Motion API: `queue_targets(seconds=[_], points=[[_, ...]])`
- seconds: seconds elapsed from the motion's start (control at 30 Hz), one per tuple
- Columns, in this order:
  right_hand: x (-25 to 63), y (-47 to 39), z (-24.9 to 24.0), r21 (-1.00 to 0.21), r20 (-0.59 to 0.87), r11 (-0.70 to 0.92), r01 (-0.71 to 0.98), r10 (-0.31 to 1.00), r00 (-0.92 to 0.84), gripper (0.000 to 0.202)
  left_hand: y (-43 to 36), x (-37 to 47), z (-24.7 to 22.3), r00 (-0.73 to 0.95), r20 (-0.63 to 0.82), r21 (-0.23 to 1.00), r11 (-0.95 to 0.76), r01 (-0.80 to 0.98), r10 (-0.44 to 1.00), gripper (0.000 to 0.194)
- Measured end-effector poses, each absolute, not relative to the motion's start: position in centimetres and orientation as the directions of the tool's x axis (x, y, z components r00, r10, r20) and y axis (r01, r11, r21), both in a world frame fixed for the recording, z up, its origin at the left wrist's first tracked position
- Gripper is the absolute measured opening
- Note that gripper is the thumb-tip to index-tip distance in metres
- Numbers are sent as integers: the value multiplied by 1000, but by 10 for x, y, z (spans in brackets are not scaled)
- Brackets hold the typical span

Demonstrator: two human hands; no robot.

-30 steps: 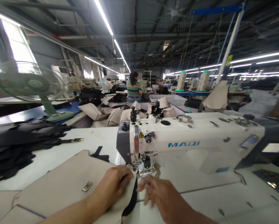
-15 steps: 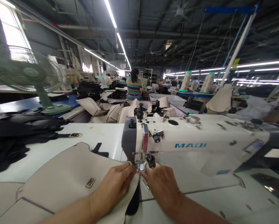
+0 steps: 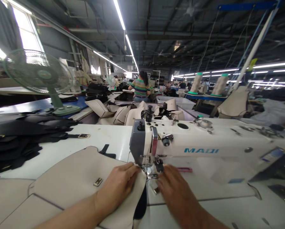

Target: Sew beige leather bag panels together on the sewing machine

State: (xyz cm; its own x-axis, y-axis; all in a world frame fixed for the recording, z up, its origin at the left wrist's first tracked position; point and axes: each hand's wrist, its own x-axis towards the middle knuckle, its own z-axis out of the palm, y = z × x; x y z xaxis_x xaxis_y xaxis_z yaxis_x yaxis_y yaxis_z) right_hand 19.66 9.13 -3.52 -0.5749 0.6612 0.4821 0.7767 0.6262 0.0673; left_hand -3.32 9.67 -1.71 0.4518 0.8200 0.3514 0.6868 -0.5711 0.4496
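A large beige panel (image 3: 78,171) with dark edging and a small metal clasp (image 3: 98,181) lies left of the white sewing machine (image 3: 204,140). My left hand (image 3: 121,184) is closed on the panel's edge, just left of the presser foot (image 3: 152,175). On the other side of the foot, my right hand (image 3: 174,187) rests low with its fingers bent; their tips are blurred and partly behind a machine knob. Near those fingers is a small metal piece (image 3: 156,190). A black strip (image 3: 141,202) shows under the panel's edge, and a pink item (image 3: 184,170) lies beyond my right hand.
Black straps with buckles (image 3: 25,136) are piled on the left of the table. Behind them stands a green fan (image 3: 45,76). Beige pieces (image 3: 118,115) fill a bin behind the machine. A person in a striped top (image 3: 140,86) sits farther back; thread cones (image 3: 196,83) stand at right.
My right hand has shifted slightly away from the presser foot, to the right. The pink item now shows beyond it. The whole view has moved, so the scene sits farther right.
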Motion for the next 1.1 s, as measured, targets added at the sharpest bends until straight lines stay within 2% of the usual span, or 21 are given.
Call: queue_targets(seconds=[0.07,0.17,0.33,0.47,0.53,0.63,0.73,0.8,0.87,0.97,1.1], points=[[178,84,-37,-39,459,832,554,507,-730,37,100,-33,-15,469,328,412,-571,711,820,27],[160,78,-45,-74,420,942,328,327,-847,39,106,-31,-9,500,272,346,-568,746,822,26],[159,80,-59,5,412,972,236,213,-886,35,107,-26,-4,553,209,261,-591,763,806,25],[162,83,-61,29,411,975,219,188,-892,34,104,-28,-6,532,137,194,-549,813,836,24],[163,83,-59,26,411,978,207,179,-894,33,102,-30,-7,514,152,207,-536,819,844,25],[163,80,-54,-38,500,958,284,264,-825,29,100,-31,-6,532,179,243,-562,791,827,24],[161,74,-48,-180,601,845,504,500,-623,31,98,-30,-5,549,239,300,-598,743,801,28],[160,70,-45,-251,603,759,600,608,-517,38,99,-31,-5,551,286,332,-620,711,784,35],[159,68,-43,-288,598,732,618,641,-481,44,101,-32,-4,559,291,332,-630,703,777,39],[158,68,-43,-324,597,737,593,645,-477,45,103,-32,2,573,236,282,-619,732,785,35],[159,72,-44,-356,514,770,529,634,-578,48,103,-28,12,567,195,208,-599,773,800,27]])
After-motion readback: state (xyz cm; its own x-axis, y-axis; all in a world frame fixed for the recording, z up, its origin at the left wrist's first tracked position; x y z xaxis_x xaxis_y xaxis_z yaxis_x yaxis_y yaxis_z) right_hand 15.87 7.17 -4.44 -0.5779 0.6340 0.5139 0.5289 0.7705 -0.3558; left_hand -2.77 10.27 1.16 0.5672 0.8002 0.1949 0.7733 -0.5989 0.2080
